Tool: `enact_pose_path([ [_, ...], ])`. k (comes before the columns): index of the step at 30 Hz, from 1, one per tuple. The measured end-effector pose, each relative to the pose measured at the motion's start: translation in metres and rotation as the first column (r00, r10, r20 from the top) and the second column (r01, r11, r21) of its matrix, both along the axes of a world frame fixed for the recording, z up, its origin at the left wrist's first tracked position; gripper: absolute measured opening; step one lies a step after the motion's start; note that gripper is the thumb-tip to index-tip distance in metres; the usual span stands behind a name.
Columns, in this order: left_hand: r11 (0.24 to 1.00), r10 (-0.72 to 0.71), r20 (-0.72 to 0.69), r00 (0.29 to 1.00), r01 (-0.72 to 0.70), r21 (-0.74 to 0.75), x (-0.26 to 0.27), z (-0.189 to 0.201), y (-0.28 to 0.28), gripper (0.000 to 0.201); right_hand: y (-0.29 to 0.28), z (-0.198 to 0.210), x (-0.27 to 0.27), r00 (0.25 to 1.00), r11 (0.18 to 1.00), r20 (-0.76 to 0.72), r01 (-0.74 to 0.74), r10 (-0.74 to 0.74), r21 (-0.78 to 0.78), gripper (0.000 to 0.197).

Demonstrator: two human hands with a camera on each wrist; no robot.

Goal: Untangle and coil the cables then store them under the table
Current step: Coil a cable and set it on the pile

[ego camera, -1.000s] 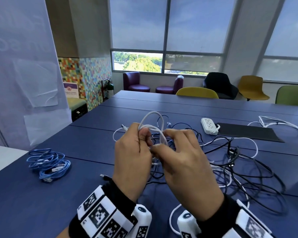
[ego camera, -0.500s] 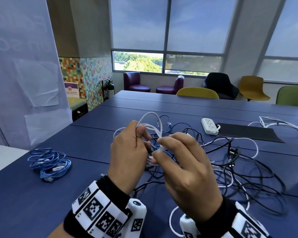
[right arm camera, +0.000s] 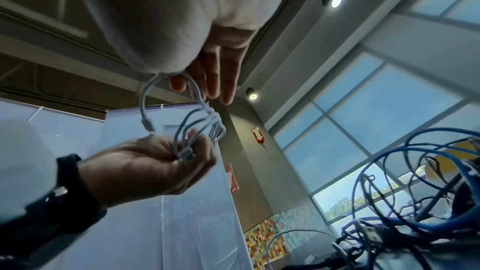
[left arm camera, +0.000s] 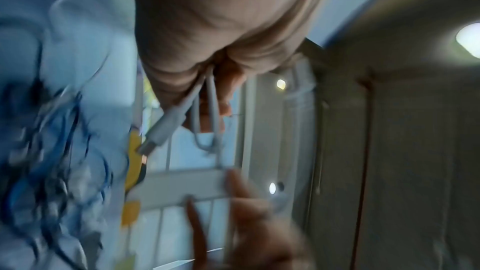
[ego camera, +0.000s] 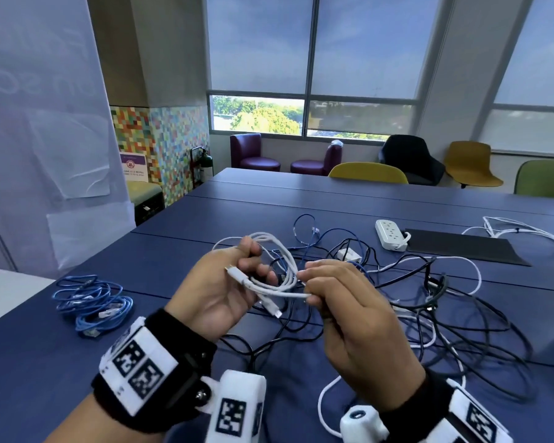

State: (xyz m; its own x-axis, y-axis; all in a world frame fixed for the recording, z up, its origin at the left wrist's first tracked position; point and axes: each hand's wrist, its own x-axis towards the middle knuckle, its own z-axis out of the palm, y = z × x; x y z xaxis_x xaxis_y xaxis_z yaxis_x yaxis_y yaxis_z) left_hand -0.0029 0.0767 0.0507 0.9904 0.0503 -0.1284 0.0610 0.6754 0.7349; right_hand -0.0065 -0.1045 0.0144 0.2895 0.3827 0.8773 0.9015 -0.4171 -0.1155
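A thin white cable (ego camera: 277, 276) is gathered in loops above the blue table (ego camera: 173, 251). My left hand (ego camera: 237, 279), palm up, grips the loops, with one plug (ego camera: 234, 272) sticking out over the palm. My right hand (ego camera: 314, 289) pinches a strand of the same cable at the right of the loops. In the right wrist view the white cable (right arm camera: 200, 122) runs between both hands. The left wrist view is blurred and shows the white cable (left arm camera: 205, 114) and its plug (left arm camera: 161, 130) under the fingers. A tangle of black, blue and white cables (ego camera: 429, 314) lies on the table behind my hands.
A coiled blue cable (ego camera: 93, 305) lies at the table's left. A white power strip (ego camera: 390, 234) and a dark mat (ego camera: 461, 247) sit at the far right, with more white cable (ego camera: 518, 231) beyond. Chairs (ego camera: 368, 174) line the far edge.
My hands have drawn apart and lowered a little. The left hand has turned palm up with the white loops in it; the right hand has slid rightwards along a strand.
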Motion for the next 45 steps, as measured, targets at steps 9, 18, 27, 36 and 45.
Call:
enact_pose_path([
  [9,0.953,-0.036,0.134,0.990,0.075,-0.292,-0.002,0.001,-0.002,0.032,0.003,-0.005,0.004,0.989,0.982,-0.150,-0.041,0.013,-0.183,0.022],
  [18,0.964,0.144,0.332,0.932,-0.207,0.165,-0.009,0.000,-0.023,0.050,0.008,0.010,-0.012,0.976,0.963,-0.175,-0.166,0.129,-0.214,0.018],
  [27,0.851,-0.048,0.381,0.923,-0.161,0.499,-0.021,0.002,-0.029,0.064,0.012,0.026,-0.013,0.980,0.995,-0.181,-0.093,0.086,-0.032,0.013],
  [36,0.804,-0.150,0.271,0.951,-0.042,0.594,-0.035,0.006,-0.040,0.070,0.009,0.037,0.001,0.918,0.981,-0.349,-0.195,0.188,0.016,0.007],
  [45,0.932,-0.133,0.309,0.942,0.013,0.363,-0.030,-0.007,-0.049,0.040,0.013,0.035,-0.002,0.736,0.934,-0.602,-0.120,0.311,0.336,0.012],
])
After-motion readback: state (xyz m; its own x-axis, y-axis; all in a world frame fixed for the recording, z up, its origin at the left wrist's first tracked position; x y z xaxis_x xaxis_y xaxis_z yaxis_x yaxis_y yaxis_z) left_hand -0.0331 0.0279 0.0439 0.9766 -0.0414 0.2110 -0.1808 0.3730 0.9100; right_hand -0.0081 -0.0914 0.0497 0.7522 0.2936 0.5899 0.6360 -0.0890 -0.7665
